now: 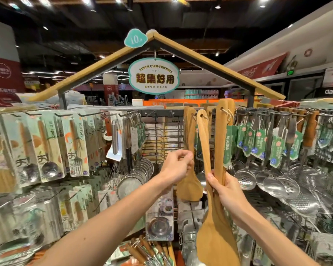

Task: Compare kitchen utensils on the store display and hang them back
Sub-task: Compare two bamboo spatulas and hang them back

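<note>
Far left: carded spoons and forks (46, 146) on pegs, then mesh strainers (132, 182). Left hand (178, 167) has its fingers curled and fingertips bunched at the handle of a hanging wooden spatula (189, 186); whether it actually grips, can't tell. Right hand (226, 190) is wrapped round the handles of two wooden spatulas (215, 239), upright, blades down, handle ends up by the display rail (161, 112). Steel skimmers (273, 182) hang to the right.

The display rack (161, 112) carries wooden spatulas (190, 186), steel skimmers (245, 179), strainers (129, 184) and carded cutlery (77, 146).
</note>
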